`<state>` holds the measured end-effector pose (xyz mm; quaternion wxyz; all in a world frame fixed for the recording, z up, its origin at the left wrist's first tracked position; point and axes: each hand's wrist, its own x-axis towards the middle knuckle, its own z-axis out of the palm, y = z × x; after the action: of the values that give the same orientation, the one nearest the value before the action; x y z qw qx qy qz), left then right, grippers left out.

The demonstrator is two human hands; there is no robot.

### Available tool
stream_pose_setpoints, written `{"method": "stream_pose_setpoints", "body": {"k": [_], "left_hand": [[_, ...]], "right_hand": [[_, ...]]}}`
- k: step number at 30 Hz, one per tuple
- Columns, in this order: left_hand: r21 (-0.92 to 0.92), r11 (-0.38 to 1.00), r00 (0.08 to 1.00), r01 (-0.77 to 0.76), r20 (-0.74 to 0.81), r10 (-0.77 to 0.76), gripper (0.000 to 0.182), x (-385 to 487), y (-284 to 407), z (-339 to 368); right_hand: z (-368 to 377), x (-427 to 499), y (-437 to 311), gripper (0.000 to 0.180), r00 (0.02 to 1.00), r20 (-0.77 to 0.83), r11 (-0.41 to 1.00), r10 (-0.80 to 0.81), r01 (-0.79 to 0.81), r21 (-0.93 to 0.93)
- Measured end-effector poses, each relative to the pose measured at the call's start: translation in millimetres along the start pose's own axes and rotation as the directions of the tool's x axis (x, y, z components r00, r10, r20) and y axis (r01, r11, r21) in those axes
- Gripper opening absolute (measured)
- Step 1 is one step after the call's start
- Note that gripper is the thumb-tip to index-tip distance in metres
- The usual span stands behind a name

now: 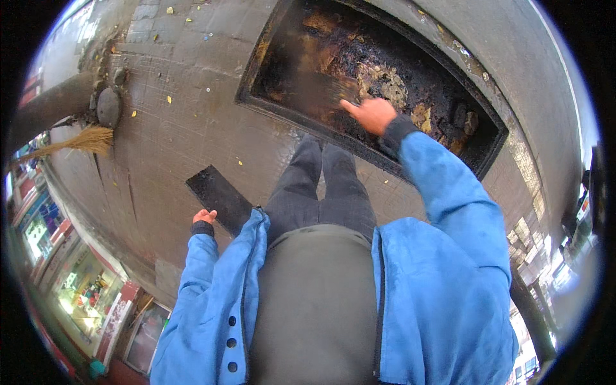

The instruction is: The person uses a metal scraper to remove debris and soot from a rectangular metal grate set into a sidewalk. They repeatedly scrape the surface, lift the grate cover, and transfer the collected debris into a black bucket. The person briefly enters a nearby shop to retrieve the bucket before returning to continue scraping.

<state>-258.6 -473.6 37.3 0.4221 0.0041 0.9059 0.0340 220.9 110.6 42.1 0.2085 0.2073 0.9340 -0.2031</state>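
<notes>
My right hand point(373, 115) is over a large rectangular dark tray point(296, 113), its index finger stretched forward. It seems to grip a blurred brush-like tool point(337, 89), whose handle is mostly hidden under the hand. Charred, greasy brown-and-black residue point(313, 57) coats the tray's inside, and a pale flaky heap point(382, 84) lies beyond the hand. At my left side, my left hand point(206, 216) has curled fingers beside the edge of a flat black panel point(219, 195). Whether it grips the panel cannot be told. My jacket hides the panel's near end.
Wet pavement point(168, 130) with scattered yellow leaves surrounds the tray. On the left, a straw broom point(91, 140) is near a tree trunk point(53, 108) and several stones point(109, 107). Lit shopfronts point(86, 293) line the lower left. A kerb runs beyond the tray.
</notes>
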Motion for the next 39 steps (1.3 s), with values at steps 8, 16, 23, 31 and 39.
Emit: {"method": "stream_pose_setpoints", "body": {"k": [8,16,23,31,39], "left_hand": [[-0.192,0.978,0.997,0.075,0.020,-0.072,0.026,1.5,-14.5,27.9],[-0.072,0.995,0.998,0.066,0.017,-0.065,0.027,-8.2,38.7,8.3],[-0.104,0.995,0.999,-0.006,-0.042,0.001,0.022,-5.9,50.4,14.9],[-0.034,0.999,0.999,-0.011,-0.042,0.009,0.017,29.3,53.7,25.3],[-0.125,0.990,0.997,-0.070,0.036,0.075,0.025,33.4,52.2,19.5]], "right_hand": [[39.9,-73.5,19.4,0.065,0.993,0.110,0.996,-0.034,0.043,-0.083],[-5.7,-24.0,36.1,0.042,0.991,-0.110,0.978,0.079,-0.056,0.203],[-5.7,-177.7,51.4,0.045,0.914,0.010,0.854,0.405,-0.382,0.353],[-17.3,-339.1,45.8,0.063,0.574,0.673,0.275,0.466,-0.817,0.507],[16.5,-308.5,50.5,0.063,0.631,0.688,0.443,0.358,-0.763,0.470]]}}
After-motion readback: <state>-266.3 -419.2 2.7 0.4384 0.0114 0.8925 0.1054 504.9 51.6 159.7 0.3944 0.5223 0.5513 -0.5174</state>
